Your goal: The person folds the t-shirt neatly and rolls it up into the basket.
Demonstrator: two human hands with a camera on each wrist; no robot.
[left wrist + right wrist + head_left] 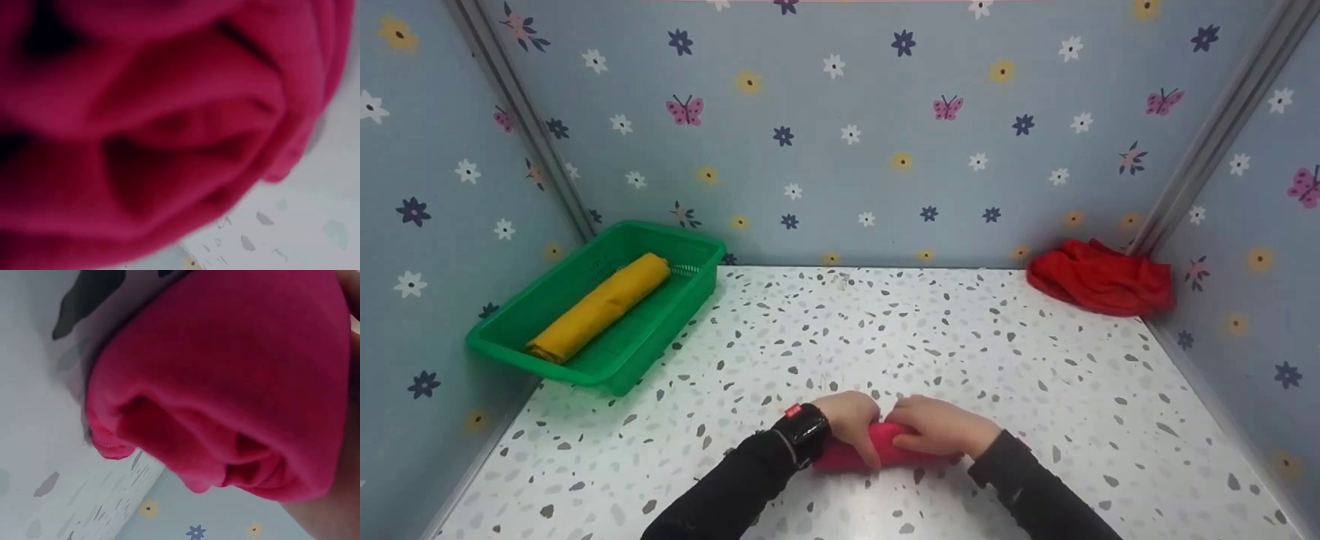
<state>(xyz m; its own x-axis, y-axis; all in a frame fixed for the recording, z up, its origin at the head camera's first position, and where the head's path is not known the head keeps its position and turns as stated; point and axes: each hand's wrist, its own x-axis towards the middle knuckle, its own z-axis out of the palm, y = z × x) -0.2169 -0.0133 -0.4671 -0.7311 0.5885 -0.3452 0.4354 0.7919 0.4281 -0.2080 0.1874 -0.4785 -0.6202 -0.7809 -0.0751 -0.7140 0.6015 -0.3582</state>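
A pinkish-red cloth roll [889,450] lies on the speckled tabletop near the front, its length running left to right. My left hand [849,420] grips the roll left of its middle, thumb on the near side. Close beside it, my right hand [943,427] grips the right part with the fingers bent over the top. In the left wrist view, one end of the cloth roll [185,107] shows loose spiralling layers. The right wrist view shows the other end of the cloth roll [236,349], with folds tucked inside; part of the right hand [355,382] is at the edge.
At the back left stands a green basket [649,367], with a rolled yellow cloth [604,307] lying in it. A crumpled red cloth [1099,277] sits in the back right corner. Flower-patterned walls [847,172] enclose the white speckled table [847,322] at the back and both sides.
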